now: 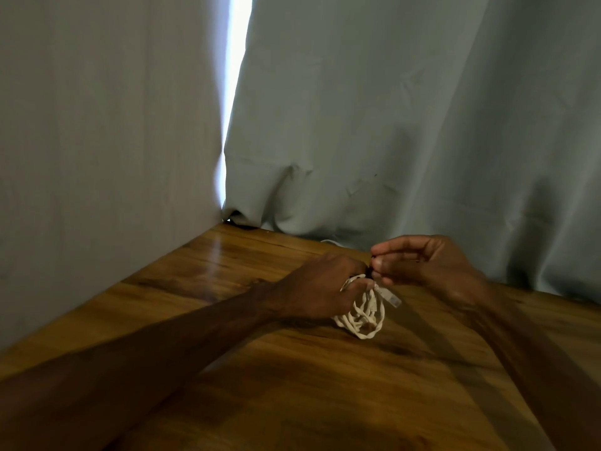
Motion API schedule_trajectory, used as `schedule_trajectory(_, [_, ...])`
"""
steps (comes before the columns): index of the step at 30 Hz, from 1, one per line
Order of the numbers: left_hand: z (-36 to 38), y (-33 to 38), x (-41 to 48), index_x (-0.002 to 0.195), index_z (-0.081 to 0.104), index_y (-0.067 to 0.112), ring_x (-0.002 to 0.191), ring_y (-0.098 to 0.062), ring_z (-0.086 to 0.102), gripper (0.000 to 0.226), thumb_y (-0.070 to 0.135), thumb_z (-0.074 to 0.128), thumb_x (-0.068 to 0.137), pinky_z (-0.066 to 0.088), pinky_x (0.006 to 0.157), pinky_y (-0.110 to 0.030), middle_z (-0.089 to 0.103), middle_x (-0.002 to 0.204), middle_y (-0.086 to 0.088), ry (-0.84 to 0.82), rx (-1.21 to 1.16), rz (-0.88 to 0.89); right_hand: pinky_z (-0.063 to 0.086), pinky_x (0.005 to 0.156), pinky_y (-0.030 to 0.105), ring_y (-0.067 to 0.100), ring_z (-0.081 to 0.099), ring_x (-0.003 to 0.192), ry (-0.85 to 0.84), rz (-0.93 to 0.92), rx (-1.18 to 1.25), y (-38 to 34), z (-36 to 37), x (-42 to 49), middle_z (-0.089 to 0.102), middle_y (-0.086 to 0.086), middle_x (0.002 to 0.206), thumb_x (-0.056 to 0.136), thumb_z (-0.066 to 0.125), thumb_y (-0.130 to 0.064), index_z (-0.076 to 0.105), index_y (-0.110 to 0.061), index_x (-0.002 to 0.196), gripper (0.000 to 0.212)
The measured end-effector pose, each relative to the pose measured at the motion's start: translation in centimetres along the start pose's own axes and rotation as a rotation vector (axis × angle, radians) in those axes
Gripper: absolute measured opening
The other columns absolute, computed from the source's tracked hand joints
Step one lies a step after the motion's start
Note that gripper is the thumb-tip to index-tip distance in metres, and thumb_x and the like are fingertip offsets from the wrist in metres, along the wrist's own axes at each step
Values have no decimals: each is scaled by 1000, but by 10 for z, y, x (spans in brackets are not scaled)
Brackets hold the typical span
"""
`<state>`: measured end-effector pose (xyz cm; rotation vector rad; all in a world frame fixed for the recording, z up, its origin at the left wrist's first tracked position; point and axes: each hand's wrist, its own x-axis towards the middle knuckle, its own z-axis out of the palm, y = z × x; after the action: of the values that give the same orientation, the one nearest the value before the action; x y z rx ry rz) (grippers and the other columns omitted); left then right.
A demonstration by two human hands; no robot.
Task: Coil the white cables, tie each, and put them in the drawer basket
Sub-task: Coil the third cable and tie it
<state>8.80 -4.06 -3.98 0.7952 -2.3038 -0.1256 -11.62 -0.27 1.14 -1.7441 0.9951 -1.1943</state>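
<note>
A coiled white cable (364, 317) hangs in loops just above the wooden table (260, 369), with a plug end (392, 297) sticking out to the right. My left hand (320, 288) is shut around the top of the coil. My right hand (429, 265) pinches a thin dark tie (370, 271) at the top of the coil, thumb and forefinger closed on it, right beside my left fingers. A bit of another white cable (328, 241) shows at the table's far edge under the curtain. No drawer basket is in view.
A pale blue-grey curtain (406, 125) hangs behind the table's far edge, with a bright gap (235, 92) of light. A grey wall (97, 141) borders the table on the left.
</note>
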Motion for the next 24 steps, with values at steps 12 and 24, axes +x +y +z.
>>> schedule_trajectory(12, [-3, 1, -1, 91, 70, 13, 69, -9, 62, 30, 32, 51, 104, 50, 62, -33, 68, 79, 1, -20, -29, -28, 62, 62, 28, 21, 75, 71, 15, -253, -325, 8, 7, 6, 77, 10, 82, 87, 72, 2, 75, -5, 99, 14])
schedule_trajectory(24, [-2, -1, -1, 90, 69, 12, 68, -10, 61, 29, 29, 51, 106, 48, 62, -32, 67, 77, 1, -36, -25, -36, 64, 72, 34, 26, 76, 75, 13, -297, -383, 8, 8, 4, 76, 11, 85, 79, 81, -1, 76, -9, 99, 23])
